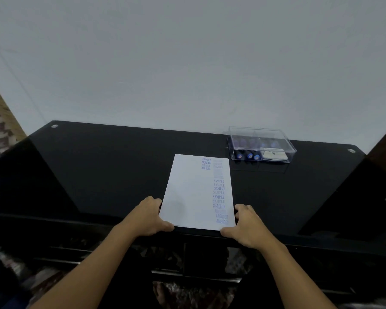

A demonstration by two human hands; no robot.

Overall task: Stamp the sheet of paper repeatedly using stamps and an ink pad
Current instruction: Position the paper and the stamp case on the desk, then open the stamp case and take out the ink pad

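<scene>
On the black table (98, 175), our left hand (147, 216) and right hand (247, 224) pinched the near corners of the sheet (187, 197) lying between them

Box (262, 144) behind-right of paper (196, 192)

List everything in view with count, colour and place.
sheet of paper: one, white, flat at the table's near edge
stamp prints: many, blue, down the sheet's right side
clear box: one, transparent, far right of the table
stamps: three visible, dark with blue ends, box's left compartment
pale flat item: one, off-white, box's right compartment; maybe the ink pad
table: one, glossy black
wall: white, behind the table
left hand: holds the sheet's near left corner
right hand: holds the sheet's near right corner
</scene>
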